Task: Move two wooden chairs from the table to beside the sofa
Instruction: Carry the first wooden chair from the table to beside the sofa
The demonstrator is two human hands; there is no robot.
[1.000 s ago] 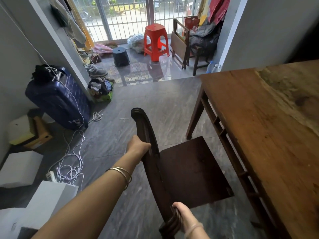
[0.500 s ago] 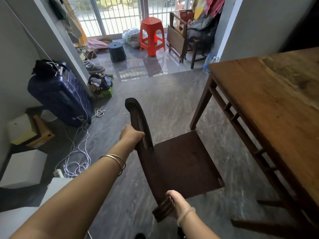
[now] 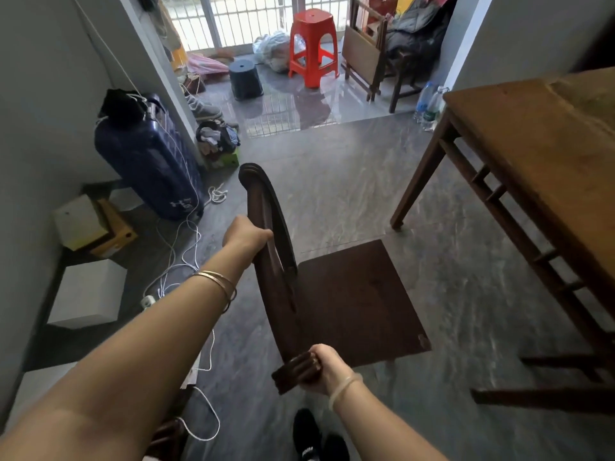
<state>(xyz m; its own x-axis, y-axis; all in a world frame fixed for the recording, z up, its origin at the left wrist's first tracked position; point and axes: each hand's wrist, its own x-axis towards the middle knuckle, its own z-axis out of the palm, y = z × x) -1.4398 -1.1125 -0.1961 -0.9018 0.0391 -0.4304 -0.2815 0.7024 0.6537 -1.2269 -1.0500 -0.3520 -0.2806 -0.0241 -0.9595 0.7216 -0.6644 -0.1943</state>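
Observation:
A dark wooden chair [image 3: 352,301] stands on the grey floor just left of the wooden table [image 3: 532,154]. Its curved top rail runs from the far end down toward me. My left hand [image 3: 244,232] grips the rail near its middle. My right hand [image 3: 324,367] holds the near end of the rail. The square seat faces the table, apart from the table's leg. The chair's legs are hidden under the seat. No sofa is in view.
A blue suitcase [image 3: 149,158] leans on the left wall with white cables [image 3: 179,261] trailing over the floor. White and yellow boxes [image 3: 86,291] sit at the left. A red stool [image 3: 311,44], a dark stool [image 3: 245,79] and a folded wooden chair [image 3: 366,51] stand by the window.
The chair has come away from the table and toward me, with both hands still on its rail. The table's leg and underframe now show more fully.

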